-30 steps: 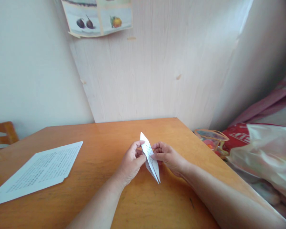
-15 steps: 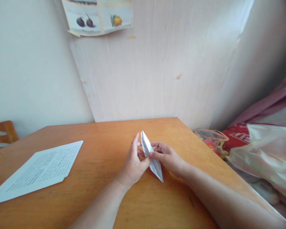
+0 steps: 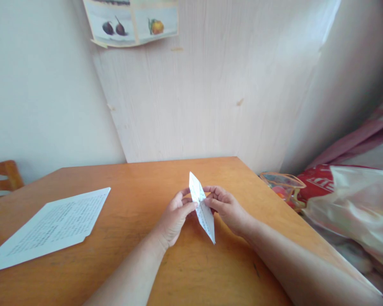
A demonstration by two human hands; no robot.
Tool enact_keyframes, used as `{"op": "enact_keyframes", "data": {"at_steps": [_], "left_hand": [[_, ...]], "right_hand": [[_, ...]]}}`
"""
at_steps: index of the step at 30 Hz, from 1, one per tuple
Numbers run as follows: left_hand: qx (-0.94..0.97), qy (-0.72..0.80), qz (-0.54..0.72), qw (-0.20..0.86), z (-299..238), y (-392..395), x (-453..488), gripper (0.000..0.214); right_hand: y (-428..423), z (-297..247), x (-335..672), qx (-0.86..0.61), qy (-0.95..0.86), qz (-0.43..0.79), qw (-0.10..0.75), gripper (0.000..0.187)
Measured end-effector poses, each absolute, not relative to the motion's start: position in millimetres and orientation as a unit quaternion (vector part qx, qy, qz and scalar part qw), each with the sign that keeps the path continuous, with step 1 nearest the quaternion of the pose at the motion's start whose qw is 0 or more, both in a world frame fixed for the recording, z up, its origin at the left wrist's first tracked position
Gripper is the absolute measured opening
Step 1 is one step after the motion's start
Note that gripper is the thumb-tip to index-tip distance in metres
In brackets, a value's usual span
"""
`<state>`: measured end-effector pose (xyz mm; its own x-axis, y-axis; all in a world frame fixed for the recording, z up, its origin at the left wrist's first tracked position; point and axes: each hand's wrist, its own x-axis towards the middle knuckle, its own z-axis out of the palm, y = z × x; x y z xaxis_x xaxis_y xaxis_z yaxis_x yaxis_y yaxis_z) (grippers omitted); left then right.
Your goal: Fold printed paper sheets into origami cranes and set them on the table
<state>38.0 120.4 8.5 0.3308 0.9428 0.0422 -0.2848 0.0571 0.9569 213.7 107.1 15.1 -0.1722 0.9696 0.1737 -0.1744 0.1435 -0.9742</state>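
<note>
A folded piece of printed paper [image 3: 207, 216], long and pointed at both ends, is held up between both hands above the middle of the table. My left hand [image 3: 178, 214] pinches its left side, thumb on the near face and fingers behind. On the other side, my right hand [image 3: 222, 205] grips the right edge with thumb in front and fingertips behind the paper. The fingers behind the paper are partly hidden. Small printed marks show on the paper's faces, and a crease line runs along its middle.
A stack of printed sheets [image 3: 55, 225] lies at the left on the wooden table [image 3: 140, 182]. Beyond the right edge are plastic bags [image 3: 354, 208] and an orange-rimmed clear bag [image 3: 284, 180]. A chair back [image 3: 6, 174] stands at far left; a picture sheet [image 3: 130, 25] hangs on the wall.
The folded paper has been turned and opened out, so more of its near face shows. My left hand's fingers, raised before, now close around its left side.
</note>
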Motion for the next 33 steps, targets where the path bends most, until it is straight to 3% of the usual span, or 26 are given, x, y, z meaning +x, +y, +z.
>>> {"op": "enact_keyframes", "data": {"at_steps": [6, 15, 33], "left_hand": [[0.485, 0.327, 0.491, 0.645, 8.4, 121.4, 37.7, 0.047], [0.493, 0.346, 0.493, 0.628, 10.3, 122.2, 36.0, 0.020], [0.474, 0.333, 0.497, 0.646, 14.9, 120.1, 38.1, 0.019]], "right_hand": [[107.3, 15.2, 214.4, -0.372, -0.538, 0.539, 0.532, 0.034], [108.7, 11.7, 215.1, -0.364, -0.534, 0.545, 0.534, 0.033], [110.0, 7.0, 215.5, -0.337, -0.527, 0.558, 0.546, 0.027]]}}
